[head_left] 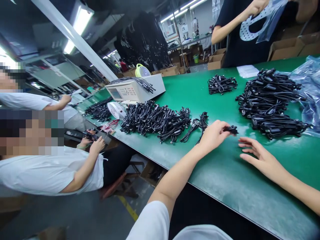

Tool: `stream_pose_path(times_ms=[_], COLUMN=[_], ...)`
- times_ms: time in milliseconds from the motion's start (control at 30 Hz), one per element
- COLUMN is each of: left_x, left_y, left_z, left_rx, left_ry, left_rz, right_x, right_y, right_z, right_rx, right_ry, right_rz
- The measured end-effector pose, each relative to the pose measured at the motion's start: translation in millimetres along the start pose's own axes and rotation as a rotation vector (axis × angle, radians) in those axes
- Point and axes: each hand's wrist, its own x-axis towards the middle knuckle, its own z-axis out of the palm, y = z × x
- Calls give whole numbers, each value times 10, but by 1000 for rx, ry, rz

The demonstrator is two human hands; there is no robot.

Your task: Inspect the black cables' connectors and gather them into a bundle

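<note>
My left hand [214,134] is closed on a small bundle of black cables [232,129], whose ends stick out past the fingertips above the green table [225,180]. Facing it from the right, my right hand [258,155] has its fingers apart and holds nothing. Loose black cables [196,126] lie just left of my left hand. Farther left is a large heap of black cables [155,120]. Tied cable bundles [271,103] are stacked beyond my right hand, and a smaller pile of bundles [222,84] rests toward the far edge.
A beige bench instrument [130,91] with cables on top stands behind the heap, beside a small white fan [116,110]. Clear plastic bags [311,90] lie at the right. A co-worker across the table [246,36] holds a plastic bag; seated co-workers [82,166] are at the left.
</note>
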Motion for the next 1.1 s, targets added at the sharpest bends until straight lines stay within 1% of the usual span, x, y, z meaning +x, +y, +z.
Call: stream_pose_path(times_ms=[67, 100, 133, 167, 233, 300, 367, 433, 533, 600, 700, 800, 1000, 1100], left_x=[-64, -90, -114, -138, -183, -213, -218, -210, -216, -235, -264, -278, -271, -279], left_y=[169, 228, 267, 285, 265, 194, 114, 62, 57, 78, 99, 95, 95, 120], left_z=[82, 127, 169, 204, 243, 237, 207, 183, 198, 231, 268, 261, 208, 203], left_rx=[-450, -663, -825, -943, -1083, -1172, -1233, -1265, -1298, -1312, -1349, -1367, -1329, -1321], left_ry=[-36, -70, -110, -144, -181, -212, -235, -226, -206, -191, -180, -210, -248, -245], left_rz=[-21, -67, -129, -193, -299, -347, -377, -383, -406, -433, -453, -439, -415, -390], right_x=[-11, -26, -48, -73, -122, -151, -156, -154, -165, -179, -194, -194, -187, -210], right_y=[-7, -38, -86, -147, -285, -401, -462, -471, -451, -450, -477, -501, -473, -493], right_z=[27, 44, 60, 75, 94, 100, 98, 98, 101, 98, 87, 82, 107, 124], right_rx=[104, 161, 215, 264, 314, 298, 269, 262, 293, 354, 533, 641, 557, 398], right_ry=[0, -19, -49, -85, -164, -206, -206, -200, -228, -275, -356, -364, -313, -252], right_rz=[17, 33, 56, 80, 120, 132, 149, 176, 199, 213, 271, 317, 301, 283])
